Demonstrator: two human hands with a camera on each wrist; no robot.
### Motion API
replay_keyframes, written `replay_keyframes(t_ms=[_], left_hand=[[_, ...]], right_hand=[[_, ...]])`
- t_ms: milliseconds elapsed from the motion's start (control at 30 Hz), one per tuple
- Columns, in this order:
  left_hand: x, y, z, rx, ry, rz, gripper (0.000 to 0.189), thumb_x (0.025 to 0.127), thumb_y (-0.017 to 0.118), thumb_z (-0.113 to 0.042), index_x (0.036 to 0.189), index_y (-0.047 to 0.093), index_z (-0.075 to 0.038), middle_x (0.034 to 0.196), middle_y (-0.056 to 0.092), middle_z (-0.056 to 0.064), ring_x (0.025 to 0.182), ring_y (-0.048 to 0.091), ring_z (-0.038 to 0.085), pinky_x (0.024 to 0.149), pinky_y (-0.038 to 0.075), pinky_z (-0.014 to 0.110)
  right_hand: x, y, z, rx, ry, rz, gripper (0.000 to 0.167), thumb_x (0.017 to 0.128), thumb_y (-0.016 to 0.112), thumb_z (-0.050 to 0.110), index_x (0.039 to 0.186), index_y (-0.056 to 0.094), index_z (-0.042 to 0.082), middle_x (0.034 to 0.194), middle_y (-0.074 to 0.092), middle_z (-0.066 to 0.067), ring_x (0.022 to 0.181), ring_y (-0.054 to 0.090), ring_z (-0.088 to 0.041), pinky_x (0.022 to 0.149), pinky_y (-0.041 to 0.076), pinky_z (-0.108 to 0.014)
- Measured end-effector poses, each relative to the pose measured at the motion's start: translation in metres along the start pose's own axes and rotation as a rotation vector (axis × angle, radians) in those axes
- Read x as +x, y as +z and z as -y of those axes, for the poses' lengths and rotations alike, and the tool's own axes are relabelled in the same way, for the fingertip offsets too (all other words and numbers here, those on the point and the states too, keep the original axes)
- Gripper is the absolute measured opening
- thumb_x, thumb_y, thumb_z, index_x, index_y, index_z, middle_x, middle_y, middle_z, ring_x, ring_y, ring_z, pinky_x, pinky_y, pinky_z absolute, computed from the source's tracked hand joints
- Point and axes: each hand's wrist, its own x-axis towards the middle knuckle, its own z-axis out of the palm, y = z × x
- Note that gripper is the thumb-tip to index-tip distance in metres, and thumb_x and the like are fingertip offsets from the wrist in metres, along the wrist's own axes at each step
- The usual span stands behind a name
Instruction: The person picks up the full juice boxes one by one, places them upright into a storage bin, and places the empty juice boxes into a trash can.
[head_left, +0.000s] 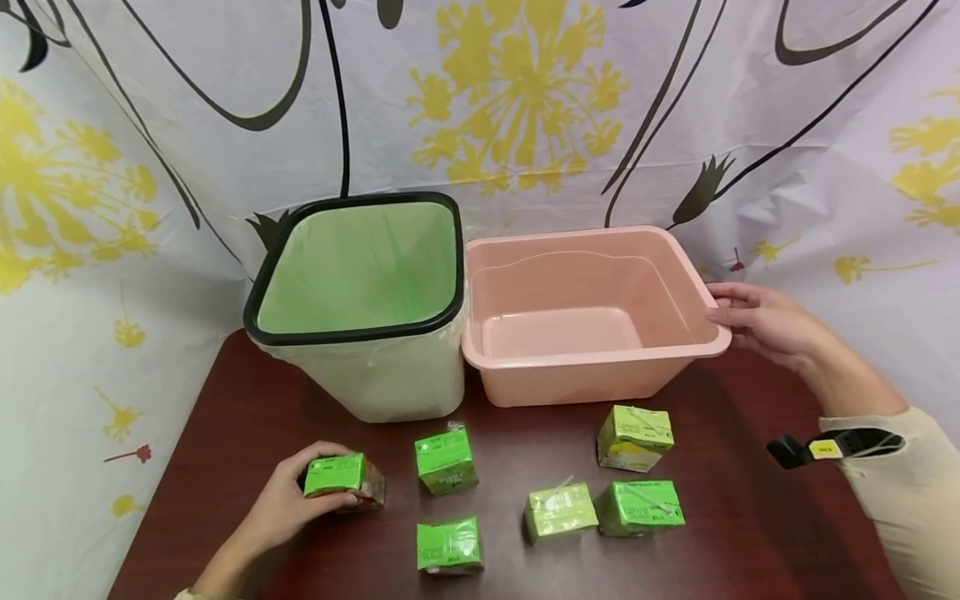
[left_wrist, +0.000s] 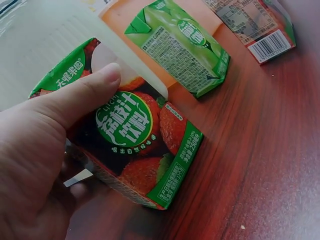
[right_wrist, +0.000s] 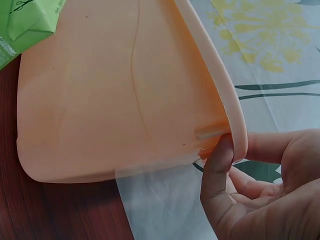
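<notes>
My left hand (head_left: 288, 493) grips a lychee juice box (left_wrist: 135, 135) with a green top, thumb on its front face; it stands on the dark red table at the left. My right hand (head_left: 772, 323) pinches the right rim of a pink plastic basin (head_left: 570, 383), fingers beneath the lip and thumb against it in the right wrist view. Nearest the held box is another green-topped juice box (head_left: 447, 461). A further green-topped juice box (head_left: 450, 546) stands closer to the table's front.
A bin (head_left: 405, 383) with a black rim and pale green liner stands left of the basin, touching it. In front of the basin stand a yellow-green juice box (head_left: 636, 437), a paler one (head_left: 560, 511) and a green one (head_left: 641, 508). Patterned cloth (head_left: 525, 108) hangs behind.
</notes>
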Motion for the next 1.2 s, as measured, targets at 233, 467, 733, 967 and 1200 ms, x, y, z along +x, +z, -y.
replay_keyframes(t_ms=[233, 467, 733, 967, 1200], left_hand=[[0.004, 0.005, 0.003, -0.087, 0.041, 0.000, 0.061, 0.079, 0.081, 0.010, 0.133, 0.056, -0.003, 0.118, 0.066, 0.007, 0.094, 0.065, 0.014, 0.075, 0.055, 0.028], [0.010, 0.014, 0.006, -0.270, -0.002, 0.034, 0.057, 0.084, 0.074, 0.014, 0.137, 0.054, 0.007, 0.128, 0.067, 0.013, 0.105, 0.067, 0.015, 0.081, 0.057, 0.027], [0.009, 0.011, -0.009, -0.194, -0.099, -0.016, 0.047, 0.087, 0.076, 0.008, 0.132, 0.061, 0.003, 0.118, 0.070, 0.000, 0.092, 0.068, 0.013, 0.071, 0.058, 0.029], [0.013, 0.000, -0.040, -0.088, -0.167, -0.068, 0.046, 0.088, 0.077, 0.002, 0.132, 0.063, -0.003, 0.113, 0.070, -0.002, 0.088, 0.066, 0.013, 0.069, 0.057, 0.029], [0.019, -0.010, -0.081, -0.056, -0.135, -0.041, 0.046, 0.087, 0.078, 0.003, 0.130, 0.065, -0.006, 0.112, 0.072, -0.001, 0.086, 0.066, 0.013, 0.066, 0.057, 0.030]], right_hand=[[-0.001, 0.000, -0.001, -0.024, -0.007, -0.007, 0.032, 0.103, 0.050, -0.005, 0.110, 0.067, 0.021, 0.099, 0.070, 0.000, 0.084, 0.070, -0.013, 0.069, 0.059, -0.026], [-0.004, -0.002, -0.001, 0.017, -0.023, -0.006, 0.032, 0.103, 0.049, -0.007, 0.110, 0.067, 0.018, 0.096, 0.070, -0.002, 0.082, 0.070, -0.014, 0.067, 0.059, -0.027], [-0.001, 0.001, 0.001, -0.011, 0.005, -0.010, 0.029, 0.103, 0.051, -0.004, 0.112, 0.066, 0.019, 0.100, 0.069, -0.001, 0.084, 0.070, -0.015, 0.068, 0.059, -0.028], [0.000, 0.002, 0.000, 0.025, 0.000, 0.000, 0.029, 0.103, 0.050, -0.005, 0.112, 0.066, 0.018, 0.098, 0.068, -0.003, 0.082, 0.070, -0.015, 0.067, 0.059, -0.028], [0.000, 0.001, 0.001, 0.015, 0.004, -0.005, 0.029, 0.103, 0.051, -0.005, 0.112, 0.065, 0.018, 0.098, 0.069, -0.003, 0.083, 0.070, -0.015, 0.067, 0.059, -0.028]])
